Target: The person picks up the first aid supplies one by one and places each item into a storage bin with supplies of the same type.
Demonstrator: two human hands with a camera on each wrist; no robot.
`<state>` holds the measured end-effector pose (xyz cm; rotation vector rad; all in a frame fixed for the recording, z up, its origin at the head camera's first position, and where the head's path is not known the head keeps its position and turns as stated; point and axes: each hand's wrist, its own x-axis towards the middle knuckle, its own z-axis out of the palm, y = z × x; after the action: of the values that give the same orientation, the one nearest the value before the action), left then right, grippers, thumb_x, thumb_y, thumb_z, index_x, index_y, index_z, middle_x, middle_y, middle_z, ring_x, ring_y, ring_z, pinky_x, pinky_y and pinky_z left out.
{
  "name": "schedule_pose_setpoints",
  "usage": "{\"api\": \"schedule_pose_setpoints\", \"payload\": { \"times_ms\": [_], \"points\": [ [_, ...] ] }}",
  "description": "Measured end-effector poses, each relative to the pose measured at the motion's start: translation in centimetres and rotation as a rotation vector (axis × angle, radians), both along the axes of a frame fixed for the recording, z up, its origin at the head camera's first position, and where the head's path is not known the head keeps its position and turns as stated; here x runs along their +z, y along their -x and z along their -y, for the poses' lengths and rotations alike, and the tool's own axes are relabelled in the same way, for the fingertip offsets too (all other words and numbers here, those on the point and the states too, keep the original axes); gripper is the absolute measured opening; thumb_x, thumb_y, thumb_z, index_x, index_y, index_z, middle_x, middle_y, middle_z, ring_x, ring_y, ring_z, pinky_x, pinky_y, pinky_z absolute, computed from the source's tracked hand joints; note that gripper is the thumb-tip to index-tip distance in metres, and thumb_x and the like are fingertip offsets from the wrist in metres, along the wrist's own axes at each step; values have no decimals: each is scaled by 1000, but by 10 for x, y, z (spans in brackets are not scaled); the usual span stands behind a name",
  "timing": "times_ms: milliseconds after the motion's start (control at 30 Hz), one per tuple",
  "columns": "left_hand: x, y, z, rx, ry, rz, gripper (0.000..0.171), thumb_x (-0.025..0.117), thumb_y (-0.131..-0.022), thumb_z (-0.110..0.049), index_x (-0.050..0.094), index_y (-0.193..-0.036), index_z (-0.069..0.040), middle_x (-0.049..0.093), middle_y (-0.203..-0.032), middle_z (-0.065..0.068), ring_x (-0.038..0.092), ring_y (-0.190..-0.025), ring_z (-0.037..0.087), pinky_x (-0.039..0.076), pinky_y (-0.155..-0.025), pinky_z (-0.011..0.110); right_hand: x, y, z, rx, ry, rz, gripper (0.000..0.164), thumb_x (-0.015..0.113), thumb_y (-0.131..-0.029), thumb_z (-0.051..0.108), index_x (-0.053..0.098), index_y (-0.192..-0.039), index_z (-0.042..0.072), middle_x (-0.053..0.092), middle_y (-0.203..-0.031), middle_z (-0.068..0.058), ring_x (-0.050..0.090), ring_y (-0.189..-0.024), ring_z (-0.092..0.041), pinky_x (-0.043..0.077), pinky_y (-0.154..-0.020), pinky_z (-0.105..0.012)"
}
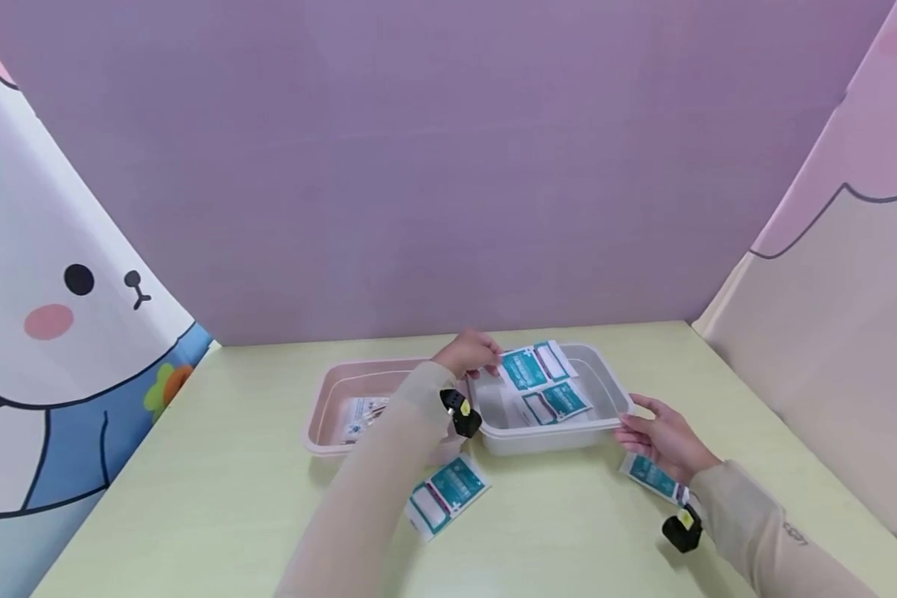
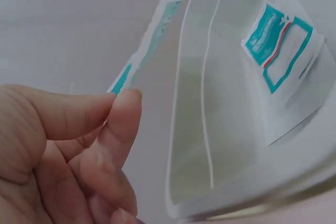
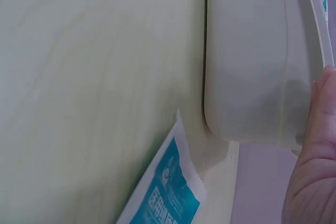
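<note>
My left hand (image 1: 469, 352) pinches a flat teal-and-white sachet (image 1: 525, 368) by its edge, between thumb and fingers, over a grey plastic bin (image 1: 605, 378). In the left wrist view the held sachet (image 2: 149, 40) stands nearly edge-on beside the bin's wall. Another such sachet (image 1: 566, 400) lies inside the bin. At the bin's front right corner, my right hand (image 1: 665, 438) grips the rim, with its thumb on top in the head view. A sachet (image 3: 170, 187) rests on the table just below that hand, partly hidden by it in the head view.
A pink bin (image 1: 317, 419) stands left of the grey one, partly behind my left arm, with a small clear-and-blue packet (image 1: 357, 418) in it. One more teal sachet (image 1: 448, 496) lies on the pale table (image 1: 217, 498) in front. A purple wall (image 1: 448, 166) rises behind.
</note>
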<state>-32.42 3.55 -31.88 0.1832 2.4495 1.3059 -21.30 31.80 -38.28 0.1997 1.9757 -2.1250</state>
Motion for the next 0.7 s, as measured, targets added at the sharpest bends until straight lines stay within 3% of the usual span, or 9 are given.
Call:
{"api": "schedule_pose_setpoints", "payload": {
  "times_ms": [333, 700],
  "points": [
    [-4, 1, -7, 27, 8, -2, 10, 64, -92, -5, 70, -100, -4, 67, -75, 5, 46, -62, 17, 37, -57, 24, -1, 4, 1, -24, -1, 7, 68, 45, -102, 5, 0, -152, -4, 70, -82, -2, 70, -72, -12, 57, -72, -27],
    [-5, 2, -5, 3, 31, -11, 10, 64, -92, -4, 71, -99, -3, 67, -75, 5, 49, -67, 15, 38, -58, 23, -1, 1, -4, -24, -14, 9, 68, 47, -101, 7, 3, -152, -5, 69, -82, -1, 70, -72, -12, 56, -72, -26]
  ]
}}
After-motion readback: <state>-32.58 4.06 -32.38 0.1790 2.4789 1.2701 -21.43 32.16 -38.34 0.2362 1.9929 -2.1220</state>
